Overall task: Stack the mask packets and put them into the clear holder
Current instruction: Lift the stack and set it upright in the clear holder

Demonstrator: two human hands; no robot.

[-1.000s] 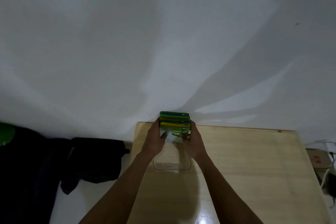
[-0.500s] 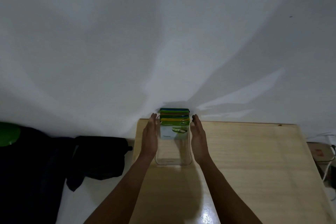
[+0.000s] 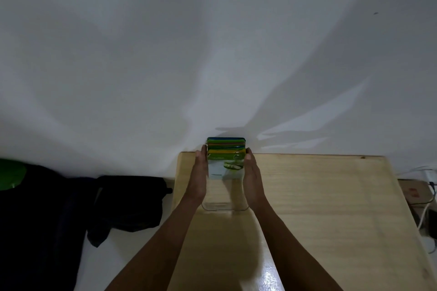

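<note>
Wood surface: a pale wooden table (image 3: 319, 196) fills the lower right of the head view, its far edge against a white wall (image 3: 212, 42); all places below are given from this table.
Clear holder: a transparent holder (image 3: 224, 205) stands on the table near its far left corner, its rounded near rim facing the camera.
Mask packets: a stack of mask packets (image 3: 226, 158) stands upright at the far end of the clear holder, close to the table's far edge; blue, green, pink and yellow top edges are layered one behind another, and the front packet is white with a green band.
Left hand: the left hand (image 3: 199, 177) lies flat along the left side of the holder, fingers straight and pressed together, fingertips beside the stack's left edge; whether the palm touches the wall of the holder I cannot tell.
Right hand: the right hand (image 3: 252, 177) mirrors it on the right side, fingers straight and together, fingertips at the stack's right edge.
Dark cloth: black fabric (image 3: 71, 208) is heaped on the floor left of the table.
Green item: part of a green object (image 3: 10, 173) shows at the far left, beyond the cloth.
Box and cables: a cardboard box (image 3: 416, 194) and white cables (image 3: 425, 215) sit just off the table's right edge.
</note>
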